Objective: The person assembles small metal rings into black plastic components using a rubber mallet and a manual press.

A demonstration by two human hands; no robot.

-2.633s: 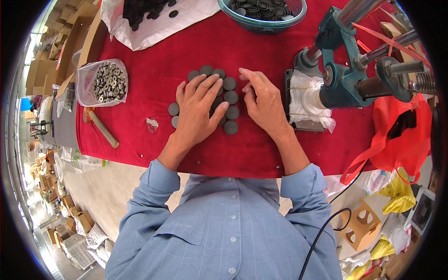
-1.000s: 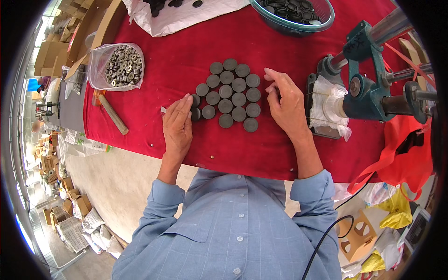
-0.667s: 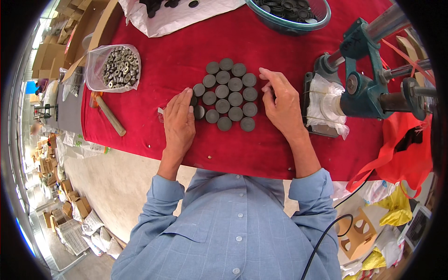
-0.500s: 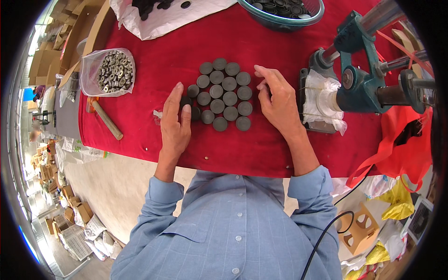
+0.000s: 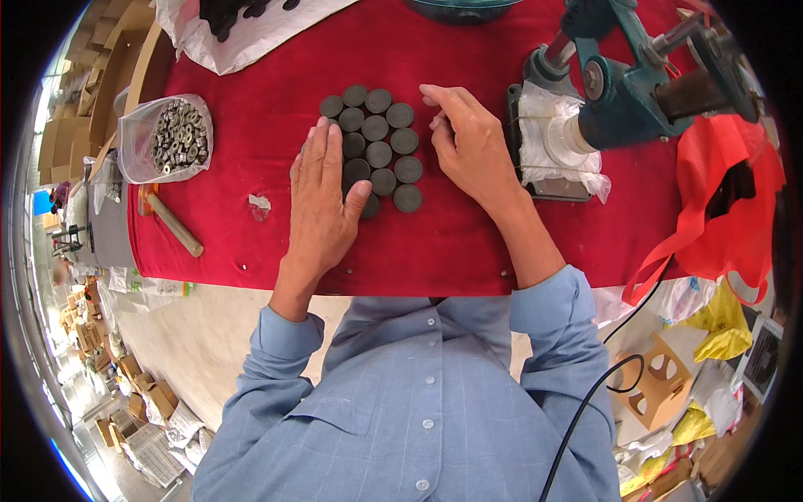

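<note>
1. Discs (image 5: 379,156) lie in one layer, close-set, at the middle of the red counter (image 5: 418,259).
2. Left hand (image 5: 322,197): straight-fingered, palm down over the group's left side, clasping nothing visible; likely hemming the discs in.
3. Right hand (image 5: 468,146): loosely curled, apparently empty, just right of the discs.
4. Tub (image 5: 136,144), left: metal rings (image 5: 180,138). Bowl (image 5: 464,10), far: contents out of view.

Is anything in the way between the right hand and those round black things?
No, nothing visible: only a narrow strip of red cloth shows between the bare right hand and the nearest flat, round, dark grey discs.
</note>
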